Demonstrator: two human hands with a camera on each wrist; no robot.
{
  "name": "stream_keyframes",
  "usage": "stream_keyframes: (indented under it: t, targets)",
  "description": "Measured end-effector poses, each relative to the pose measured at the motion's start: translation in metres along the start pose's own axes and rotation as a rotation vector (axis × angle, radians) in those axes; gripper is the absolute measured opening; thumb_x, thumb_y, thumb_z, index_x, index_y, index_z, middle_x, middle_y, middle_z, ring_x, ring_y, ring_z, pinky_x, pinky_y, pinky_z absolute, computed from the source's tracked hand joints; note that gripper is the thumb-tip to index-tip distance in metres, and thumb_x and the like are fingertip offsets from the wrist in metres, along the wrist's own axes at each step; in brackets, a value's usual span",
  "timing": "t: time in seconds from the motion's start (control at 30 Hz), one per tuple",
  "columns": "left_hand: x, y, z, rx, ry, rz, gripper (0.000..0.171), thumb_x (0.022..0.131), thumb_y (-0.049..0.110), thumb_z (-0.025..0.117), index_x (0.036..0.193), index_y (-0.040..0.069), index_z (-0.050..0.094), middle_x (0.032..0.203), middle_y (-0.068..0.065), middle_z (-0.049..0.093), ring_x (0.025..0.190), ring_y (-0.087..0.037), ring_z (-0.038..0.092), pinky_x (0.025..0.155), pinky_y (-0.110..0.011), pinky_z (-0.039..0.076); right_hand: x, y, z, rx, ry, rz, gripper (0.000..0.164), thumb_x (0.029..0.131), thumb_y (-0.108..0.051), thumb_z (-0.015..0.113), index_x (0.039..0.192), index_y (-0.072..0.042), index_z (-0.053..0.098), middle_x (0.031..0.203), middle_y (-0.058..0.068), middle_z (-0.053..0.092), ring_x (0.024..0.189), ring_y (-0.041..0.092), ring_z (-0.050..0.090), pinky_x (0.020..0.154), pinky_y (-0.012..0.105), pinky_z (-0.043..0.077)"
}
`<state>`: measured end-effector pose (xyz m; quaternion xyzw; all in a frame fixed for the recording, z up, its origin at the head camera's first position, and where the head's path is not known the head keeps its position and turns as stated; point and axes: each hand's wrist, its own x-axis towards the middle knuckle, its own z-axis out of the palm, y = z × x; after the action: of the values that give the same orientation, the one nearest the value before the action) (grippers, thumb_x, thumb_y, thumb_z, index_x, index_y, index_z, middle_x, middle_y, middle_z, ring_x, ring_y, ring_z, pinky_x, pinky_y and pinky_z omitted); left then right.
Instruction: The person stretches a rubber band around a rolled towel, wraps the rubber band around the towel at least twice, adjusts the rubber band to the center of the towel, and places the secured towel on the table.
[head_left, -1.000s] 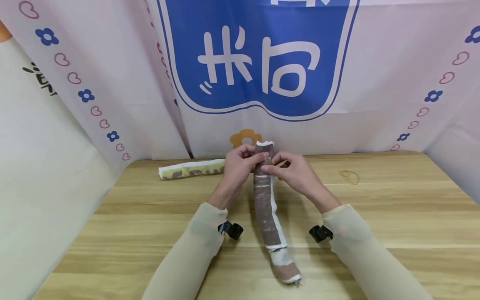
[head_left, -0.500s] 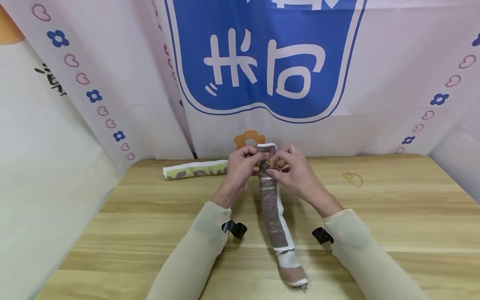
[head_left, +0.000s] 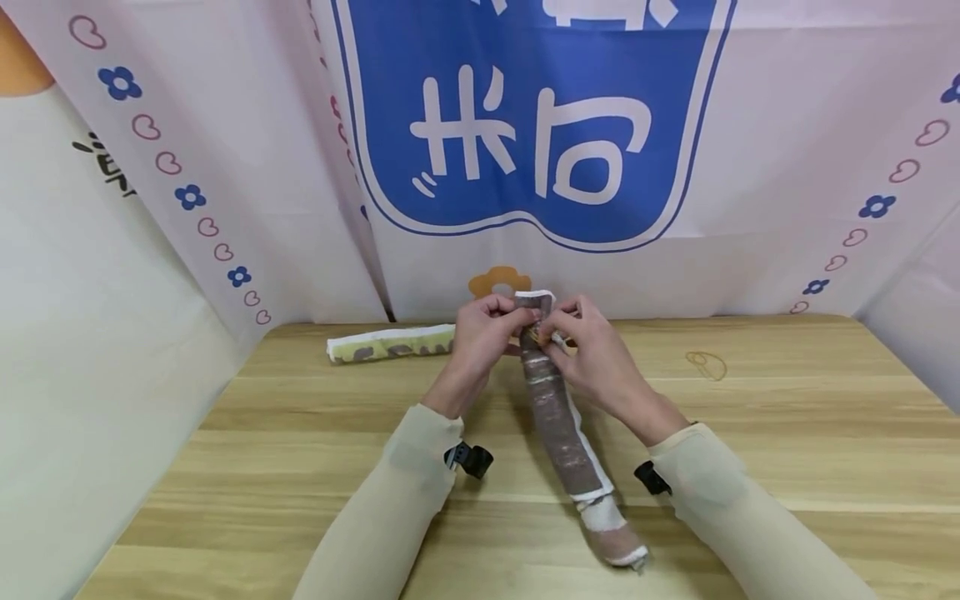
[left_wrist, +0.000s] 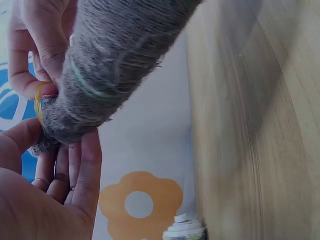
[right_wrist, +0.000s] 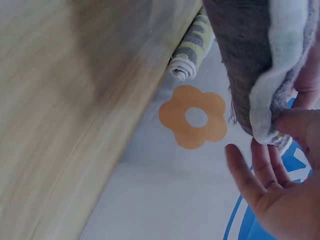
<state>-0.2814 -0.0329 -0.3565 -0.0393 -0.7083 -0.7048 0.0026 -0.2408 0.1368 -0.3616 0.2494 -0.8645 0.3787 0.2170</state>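
Observation:
A long brown rolled towel (head_left: 564, 429) with white edges slants across the middle of the head view, its upper end raised between both hands. My left hand (head_left: 480, 337) grips the roll near that end, thumb on the front. On the other side, my right hand (head_left: 598, 362) pinches a yellow rubber band (left_wrist: 38, 102) against the towel, as the left wrist view shows. The towel narrows where the band sits. How far the band goes round is hidden by the fingers.
A second rolled towel (head_left: 393, 343), yellow-green with grey patches, lies at the back of the wooden table (head_left: 247, 467), left of my hands. A loose rubber band (head_left: 706, 365) lies at the back right. A printed cloth (head_left: 450, 267) hangs behind the table.
The towel's lower end has swung to the right. My right fingers have drawn the yellow band out and moved it close to the left thumb; the left hand keeps its grip.

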Motion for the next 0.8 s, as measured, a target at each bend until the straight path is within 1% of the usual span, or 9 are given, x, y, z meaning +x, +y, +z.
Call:
stream_keyframes:
  t: [0.07, 0.13, 0.23, 0.3, 0.4, 0.5, 0.6, 0.7, 0.8]
  targets:
    - [-0.001, 0.001, 0.001, 0.009, 0.004, 0.013, 0.016, 0.091, 0.012, 0.082, 0.088, 0.005, 0.068, 0.097, -0.007, 0.071, 0.080, -0.018, 0.069, 0.064, -0.035, 0.063, -0.002, -0.002, -0.004, 0.007, -0.028, 0.073, 0.013, 0.091, 0.006, 0.077, 0.095, -0.005, 0.070, 0.108, 0.016, 0.057, 0.095, 0.034, 0.066, 0.081, 0.051, 0.060]
    - [-0.002, 0.003, 0.003, 0.014, 0.007, 0.029, 0.018, 0.090, 0.014, 0.084, 0.088, 0.006, 0.068, 0.096, -0.006, 0.070, 0.079, -0.017, 0.069, 0.061, -0.033, 0.062, -0.003, -0.004, -0.007, 0.017, -0.057, 0.160, 0.010, 0.095, -0.006, 0.078, 0.101, -0.005, 0.070, 0.108, 0.014, 0.058, 0.094, 0.031, 0.067, 0.079, 0.048, 0.060]
    - [-0.002, 0.004, 0.004, 0.007, -0.013, 0.062, 0.021, 0.091, 0.017, 0.085, 0.088, 0.006, 0.067, 0.094, -0.006, 0.069, 0.080, -0.017, 0.069, 0.061, -0.033, 0.061, -0.005, -0.008, -0.010, 0.028, -0.073, 0.254, 0.025, 0.096, -0.021, 0.083, 0.107, -0.004, 0.068, 0.110, 0.013, 0.062, 0.091, 0.028, 0.067, 0.076, 0.044, 0.059]
    - [-0.002, 0.003, 0.005, 0.001, -0.048, 0.084, 0.021, 0.093, 0.017, 0.084, 0.089, 0.006, 0.067, 0.095, -0.005, 0.067, 0.082, -0.017, 0.068, 0.063, -0.033, 0.062, -0.005, -0.011, -0.011, 0.039, -0.069, 0.291, 0.031, 0.094, -0.025, 0.085, 0.107, -0.004, 0.066, 0.110, 0.012, 0.064, 0.090, 0.028, 0.067, 0.074, 0.042, 0.059]
    - [0.000, 0.001, 0.002, -0.040, -0.122, 0.078, 0.015, 0.097, 0.016, 0.077, 0.093, 0.006, 0.066, 0.098, -0.005, 0.064, 0.086, -0.018, 0.066, 0.069, -0.035, 0.063, -0.004, -0.011, -0.011, 0.105, -0.055, 0.331, 0.028, 0.094, -0.019, 0.085, 0.105, -0.004, 0.064, 0.110, 0.014, 0.066, 0.089, 0.030, 0.069, 0.073, 0.040, 0.060]
    - [0.003, -0.003, -0.002, -0.090, -0.207, 0.022, 0.010, 0.100, 0.016, 0.069, 0.100, 0.006, 0.066, 0.101, -0.005, 0.064, 0.091, -0.016, 0.065, 0.076, -0.034, 0.063, -0.004, -0.008, -0.013, 0.221, -0.058, 0.386, 0.022, 0.094, -0.011, 0.082, 0.104, -0.003, 0.063, 0.111, 0.016, 0.067, 0.089, 0.031, 0.070, 0.073, 0.038, 0.061]
    - [0.007, -0.006, -0.005, -0.119, -0.284, -0.038, 0.013, 0.102, 0.017, 0.066, 0.106, 0.005, 0.066, 0.104, -0.005, 0.066, 0.092, -0.016, 0.066, 0.080, -0.033, 0.061, -0.004, -0.005, -0.015, 0.325, -0.084, 0.434, 0.019, 0.095, -0.006, 0.079, 0.104, -0.002, 0.062, 0.113, 0.018, 0.067, 0.089, 0.030, 0.071, 0.075, 0.038, 0.062]
    - [0.009, -0.009, -0.007, -0.133, -0.301, -0.067, 0.013, 0.102, 0.016, 0.069, 0.106, 0.005, 0.065, 0.103, -0.004, 0.066, 0.091, -0.016, 0.064, 0.079, -0.032, 0.060, -0.004, -0.004, -0.016, 0.384, -0.112, 0.454, 0.018, 0.096, -0.003, 0.077, 0.106, -0.002, 0.063, 0.116, 0.018, 0.066, 0.093, 0.031, 0.072, 0.077, 0.039, 0.063]
    - [0.009, -0.011, -0.008, -0.151, -0.269, -0.069, 0.013, 0.099, 0.015, 0.074, 0.099, 0.006, 0.064, 0.101, -0.003, 0.064, 0.091, -0.016, 0.062, 0.077, -0.031, 0.060, -0.005, -0.004, -0.016, 0.360, -0.130, 0.422, 0.016, 0.096, -0.001, 0.077, 0.106, -0.003, 0.064, 0.119, 0.017, 0.066, 0.098, 0.033, 0.072, 0.079, 0.042, 0.063]
